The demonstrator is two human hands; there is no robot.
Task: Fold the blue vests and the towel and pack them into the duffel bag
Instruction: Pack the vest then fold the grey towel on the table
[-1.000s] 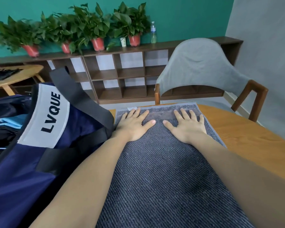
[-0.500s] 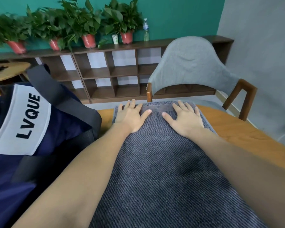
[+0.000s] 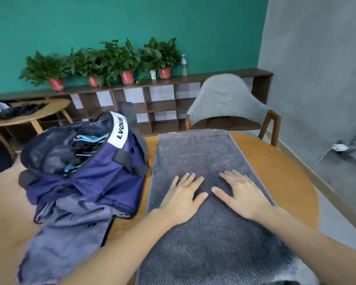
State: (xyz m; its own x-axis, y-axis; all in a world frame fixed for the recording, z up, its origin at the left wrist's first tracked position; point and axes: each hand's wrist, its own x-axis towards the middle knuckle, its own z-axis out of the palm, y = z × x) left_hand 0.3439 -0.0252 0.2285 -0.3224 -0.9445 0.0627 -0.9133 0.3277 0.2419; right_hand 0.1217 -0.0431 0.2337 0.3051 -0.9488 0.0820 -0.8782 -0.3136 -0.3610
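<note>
Setting: a person leans over a round wooden table (image 3: 275,177) in a room with a teal back wall and a grey side wall; the head view looks down along both bare forearms

Towel: a grey ribbed towel (image 3: 195,153) lies spread lengthwise on the table, its far end near the table's far edge, its near end running out of the bottom of the picture; it lies flat and smooth

Left hand: the left hand (image 3: 182,199) rests palm down on the towel's middle, fingers spread and straight; it presses flat and grips nothing

Right hand: the right hand (image 3: 244,195) lies palm down just beside the left, thumbs pointing toward each other without touching; it too is splayed flat, closed on nothing

Duffel bag: a navy duffel bag (image 3: 103,175) with a white band reading LVQUE stands on the table just left of the towel, its side touching or nearly touching the towel's left edge; its top gapes open; dark and light-blue fabric (image 3: 88,140) shows inside, though which garments these are cannot be told

Loose cloth: a grey-blue garment (image 3: 70,229) lies crumpled on the table in front of the bag, partly under it; whether it is one of the vests cannot be told

Background: a grey-backed wooden chair (image 3: 228,101) stands at the table's far side; behind it a low dark shelf unit (image 3: 162,108) carries four potted plants (image 3: 127,58) and a water bottle (image 3: 184,65); a second wooden table (image 3: 29,118) with dark items stands far left
</note>
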